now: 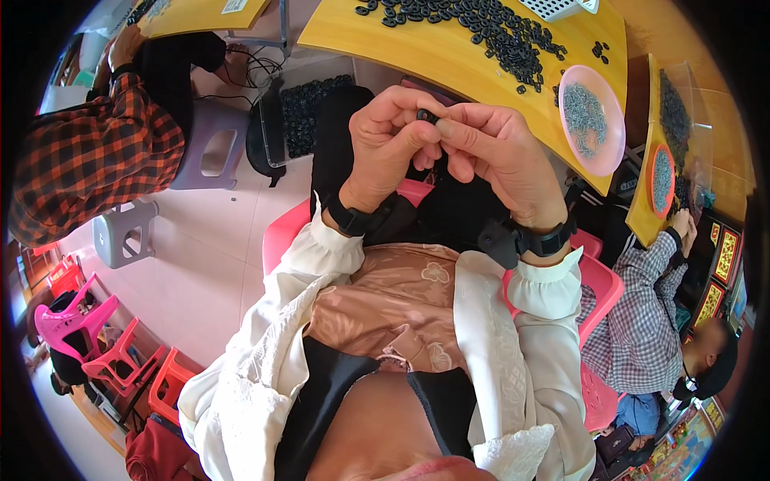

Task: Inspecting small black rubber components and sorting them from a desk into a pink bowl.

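Note:
A small, dark, rounded plastic part (427, 116) is pinched between my two hands, above my lap and just in front of the table edge. My left hand (389, 140) grips it from the left between thumb and forefinger. From the other side, the thumb and fingertips of my right hand (501, 148) close on it. My fingers cover most of the part, so its full shape is hidden. Many loose black oval pieces (481, 32) lie heaped on the yellow table (345, 36) beyond my hands. To the right, a pink bowl (613, 152) holds small silvery metal pieces.
A white perforated basket (561, 8) stands at the table's far edge. On the floor at left, a clear bin (274, 128) holds black pieces. Co-workers sit on both sides, one in a red-black checked shirt (104, 152), another in grey check (634, 337) near an orange bowl (662, 180).

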{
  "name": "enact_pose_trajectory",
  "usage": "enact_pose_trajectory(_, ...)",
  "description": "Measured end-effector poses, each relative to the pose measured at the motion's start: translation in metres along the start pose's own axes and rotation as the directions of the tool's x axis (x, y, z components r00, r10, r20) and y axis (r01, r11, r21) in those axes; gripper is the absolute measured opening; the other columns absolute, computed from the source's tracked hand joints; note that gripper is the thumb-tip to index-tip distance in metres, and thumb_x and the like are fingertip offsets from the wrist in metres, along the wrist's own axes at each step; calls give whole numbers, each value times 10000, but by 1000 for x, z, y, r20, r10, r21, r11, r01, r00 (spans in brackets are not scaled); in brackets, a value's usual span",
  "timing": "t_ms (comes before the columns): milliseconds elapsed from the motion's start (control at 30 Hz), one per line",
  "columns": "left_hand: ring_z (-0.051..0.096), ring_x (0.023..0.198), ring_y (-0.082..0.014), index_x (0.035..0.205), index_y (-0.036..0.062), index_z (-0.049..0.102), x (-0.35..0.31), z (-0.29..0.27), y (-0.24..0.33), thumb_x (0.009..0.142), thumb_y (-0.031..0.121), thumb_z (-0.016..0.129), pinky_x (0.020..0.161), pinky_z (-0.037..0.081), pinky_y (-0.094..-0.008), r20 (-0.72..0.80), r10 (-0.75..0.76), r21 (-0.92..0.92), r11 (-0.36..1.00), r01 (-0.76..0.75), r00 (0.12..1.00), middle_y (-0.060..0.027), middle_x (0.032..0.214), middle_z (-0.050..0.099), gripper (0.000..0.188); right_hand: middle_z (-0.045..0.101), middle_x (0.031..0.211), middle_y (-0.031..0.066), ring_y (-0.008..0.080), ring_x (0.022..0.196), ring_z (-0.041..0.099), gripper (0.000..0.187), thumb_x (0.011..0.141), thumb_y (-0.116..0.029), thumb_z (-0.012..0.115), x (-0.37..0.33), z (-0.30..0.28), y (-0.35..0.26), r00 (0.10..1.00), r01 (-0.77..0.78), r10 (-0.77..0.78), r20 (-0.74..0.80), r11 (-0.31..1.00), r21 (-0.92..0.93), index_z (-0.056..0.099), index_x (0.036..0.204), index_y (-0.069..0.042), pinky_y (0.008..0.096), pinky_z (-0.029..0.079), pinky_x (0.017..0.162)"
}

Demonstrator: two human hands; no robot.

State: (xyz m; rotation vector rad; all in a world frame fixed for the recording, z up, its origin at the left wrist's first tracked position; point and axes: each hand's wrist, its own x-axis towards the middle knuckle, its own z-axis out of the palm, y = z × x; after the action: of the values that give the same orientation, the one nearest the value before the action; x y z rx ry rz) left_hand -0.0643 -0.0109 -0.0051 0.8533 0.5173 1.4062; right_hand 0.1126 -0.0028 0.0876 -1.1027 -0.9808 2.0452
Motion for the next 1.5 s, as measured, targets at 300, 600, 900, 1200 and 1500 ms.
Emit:
enact_pose_trajectory(300,617,659,-87,1297,-26,641,9,11,4,1162,363,452,584,485,-216,-21,-134,-137,982,130,991,-59,825,698,452,697,843,15,38,620,547,216,1050,-196,700,13,-14,8,992,88,-91,-85,995,-39,743,1081,14,187,418,568)
enact_pose_trajectory(600,588,668,-82,1248,16,673,15,-21,-16,1146,286,490,612,454,-210,-269,-378,-83,926,369,886,-20,814,677,342,665,833,-12,42,617,544,216,1005,-164,759,23,-15,18,960,119,-154,-236,980,-158,748,1113,23,186,399,561)
enact_pose_trajectory(900,537,704,-98,1165,58,669,5,-56,-33,1080,197,604,595,414,-225,-241,-632,-540,718,439,736,21,816,603,175,586,822,-31,31,596,461,253,1010,-153,732,41,11,16,934,159,-174,-312,984,-73,707,1172,40,203,329,544)
enact_pose_trajectory(1200,539,685,-113,1090,63,653,14,-60,-34,1070,199,588,609,417,-235,-238,-605,-618,698,362,760,3,809,613,152,575,728,-16,52,591,441,359,1052,-309,700,102,42,-2,925,309,-349,-150,921,-236,740,1062,48,230,313,550)
enact_pose_trajectory(1500,545,639,-111,1011,79,655,25,-27,-16,1066,205,589,581,413,-235,-339,-330,-114,944,310,881,-9,798,631,153,573,648,49,110,572,495,534,1059,-354,649,30,-75,69,907,181,-237,-349,966,-185,623,639,-25,265,336,549)
